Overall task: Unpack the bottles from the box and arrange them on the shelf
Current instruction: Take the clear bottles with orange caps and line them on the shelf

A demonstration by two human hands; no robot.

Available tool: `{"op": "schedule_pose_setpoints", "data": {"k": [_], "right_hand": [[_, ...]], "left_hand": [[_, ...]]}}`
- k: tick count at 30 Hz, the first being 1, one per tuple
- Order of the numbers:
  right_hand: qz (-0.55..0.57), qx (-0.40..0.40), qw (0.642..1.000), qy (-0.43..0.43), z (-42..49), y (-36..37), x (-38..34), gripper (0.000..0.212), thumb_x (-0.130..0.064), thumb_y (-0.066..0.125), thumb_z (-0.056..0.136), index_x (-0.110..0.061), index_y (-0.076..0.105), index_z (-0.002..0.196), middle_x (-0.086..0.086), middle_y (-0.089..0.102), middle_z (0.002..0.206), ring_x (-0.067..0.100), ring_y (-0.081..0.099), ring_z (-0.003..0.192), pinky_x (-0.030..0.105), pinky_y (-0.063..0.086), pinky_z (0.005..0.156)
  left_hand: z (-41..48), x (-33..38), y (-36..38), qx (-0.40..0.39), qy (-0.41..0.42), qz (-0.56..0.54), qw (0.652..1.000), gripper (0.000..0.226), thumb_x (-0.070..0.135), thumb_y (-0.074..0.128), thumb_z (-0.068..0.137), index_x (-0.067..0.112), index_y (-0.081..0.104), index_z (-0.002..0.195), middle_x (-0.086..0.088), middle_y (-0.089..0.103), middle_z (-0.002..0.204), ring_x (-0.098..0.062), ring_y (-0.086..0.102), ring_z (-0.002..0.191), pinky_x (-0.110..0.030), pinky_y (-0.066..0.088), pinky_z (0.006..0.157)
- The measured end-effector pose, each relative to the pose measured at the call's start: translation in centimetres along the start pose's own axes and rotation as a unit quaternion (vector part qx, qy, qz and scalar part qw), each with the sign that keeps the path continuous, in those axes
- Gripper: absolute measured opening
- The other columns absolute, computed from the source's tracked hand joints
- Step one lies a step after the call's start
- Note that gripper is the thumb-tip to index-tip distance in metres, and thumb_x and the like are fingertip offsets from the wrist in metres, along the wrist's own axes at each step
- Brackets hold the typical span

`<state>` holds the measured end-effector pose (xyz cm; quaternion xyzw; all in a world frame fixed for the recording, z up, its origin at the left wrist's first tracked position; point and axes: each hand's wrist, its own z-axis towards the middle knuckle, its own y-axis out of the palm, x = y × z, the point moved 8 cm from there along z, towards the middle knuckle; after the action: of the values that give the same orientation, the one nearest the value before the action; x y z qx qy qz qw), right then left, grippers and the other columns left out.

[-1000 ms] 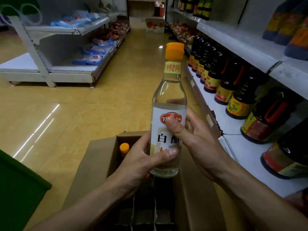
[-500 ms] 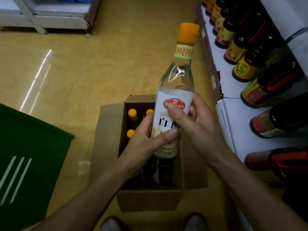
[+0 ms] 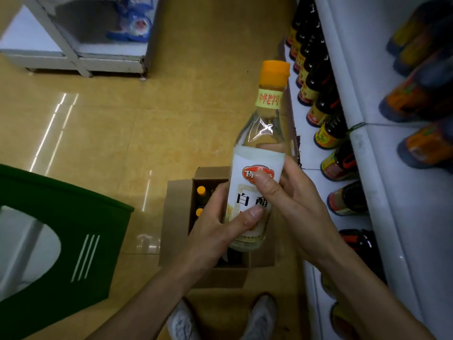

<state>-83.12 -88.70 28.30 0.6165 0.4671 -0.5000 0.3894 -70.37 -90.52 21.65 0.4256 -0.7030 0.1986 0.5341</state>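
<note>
Both hands hold one clear vinegar bottle (image 3: 261,141) with an orange cap and a white label, upright above the box. My left hand (image 3: 215,227) grips its lower body, thumb across the label. My right hand (image 3: 289,200) wraps the label from the right, thumb on the red logo. Below them an open cardboard box (image 3: 179,212) stands on the floor; two orange-capped bottles (image 3: 201,192) show at its far left, the rest hidden by my hands. The white shelf (image 3: 316,168) runs along the right.
Dark sauce bottles (image 3: 326,133) fill the lower shelf in a row; more bottles (image 3: 421,94) stand on the upper tier. A green bin (image 3: 61,231) sits at the left on the yellow tile floor. Another white rack (image 3: 81,45) is across the aisle. My shoes (image 3: 259,317) are behind the box.
My view has tilted downward, so the box, floor and shoes show more fully. The bottle stays in both hands and leans slightly toward the shelf side.
</note>
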Motion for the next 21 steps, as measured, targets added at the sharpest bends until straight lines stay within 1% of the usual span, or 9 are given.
{"op": "schedule_pose_setpoints", "data": {"k": [2,4,8,11,14,18,21], "right_hand": [[-0.001,-0.009,1.0,-0.003,-0.9,0.0,-3.7,0.034,-0.04,0.065,0.092,-0.031,0.061,0.125,-0.006,0.075,0.116,0.012,0.072,0.109,0.036,0.061,0.088],[0.001,-0.015,1.0,-0.003,-1.6,0.0,-6.4,0.034,-0.037,0.063,0.093,-0.032,0.061,0.126,-0.004,0.074,0.118,0.014,0.071,0.112,0.04,0.06,0.091],[0.007,-0.022,1.0,-0.003,-3.2,0.2,-11.8,0.036,-0.035,0.061,0.092,-0.029,0.06,0.128,-0.003,0.074,0.118,0.014,0.071,0.111,0.038,0.061,0.09],[0.01,-0.023,1.0,0.007,-4.8,0.3,-15.1,0.04,-0.04,0.063,0.092,-0.029,0.059,0.13,-0.003,0.074,0.119,0.014,0.07,0.112,0.037,0.06,0.091],[0.006,-0.021,1.0,0.014,-6.5,0.2,-18.2,0.039,-0.038,0.064,0.094,-0.028,0.059,0.131,-0.004,0.074,0.119,0.013,0.07,0.113,0.036,0.059,0.092],[0.012,-0.024,1.0,0.009,-8.3,-0.2,-22.7,0.035,-0.036,0.063,0.095,-0.028,0.06,0.129,-0.003,0.074,0.119,0.013,0.07,0.112,0.035,0.059,0.092],[0.02,-0.02,1.0,0.005,-9.3,-0.7,-25.7,0.037,-0.032,0.061,0.092,-0.026,0.061,0.128,-0.003,0.075,0.117,0.015,0.071,0.112,0.035,0.06,0.093]], "left_hand": [[-1.5,3.6,0.8,0.005,0.004,-0.003,1.0,0.063,0.048,0.076,0.074,0.04,0.055,0.133,0.004,0.073,0.123,-0.014,0.07,0.113,-0.041,0.056,0.096],[-2.8,6.3,1.5,0.01,0.01,-0.004,1.0,0.061,0.05,0.076,0.072,0.041,0.057,0.13,0.004,0.073,0.121,-0.013,0.071,0.111,-0.04,0.057,0.095],[-5.7,11.5,2.7,0.017,0.008,-0.002,1.0,0.053,0.053,0.075,0.072,0.046,0.061,0.123,0.006,0.074,0.119,-0.012,0.071,0.109,-0.038,0.058,0.093],[-7.9,14.7,3.6,0.027,0.0,-0.003,1.0,0.057,0.053,0.075,0.072,0.044,0.06,0.126,0.007,0.074,0.119,-0.011,0.071,0.11,-0.037,0.057,0.094],[-10.0,17.6,4.6,0.035,-0.007,0.003,0.999,0.059,0.055,0.075,0.071,0.044,0.059,0.127,0.009,0.073,0.12,-0.009,0.07,0.111,-0.04,0.057,0.098],[-12.3,21.6,6.2,0.033,-0.013,0.008,0.999,0.052,0.053,0.076,0.073,0.049,0.062,0.122,0.008,0.073,0.121,-0.012,0.069,0.114,-0.043,0.055,0.1],[-13.5,24.3,7.3,0.036,-0.013,0.001,0.999,0.05,0.051,0.077,0.075,0.045,0.063,0.122,0.004,0.074,0.12,-0.016,0.07,0.114,-0.046,0.055,0.1]]}}
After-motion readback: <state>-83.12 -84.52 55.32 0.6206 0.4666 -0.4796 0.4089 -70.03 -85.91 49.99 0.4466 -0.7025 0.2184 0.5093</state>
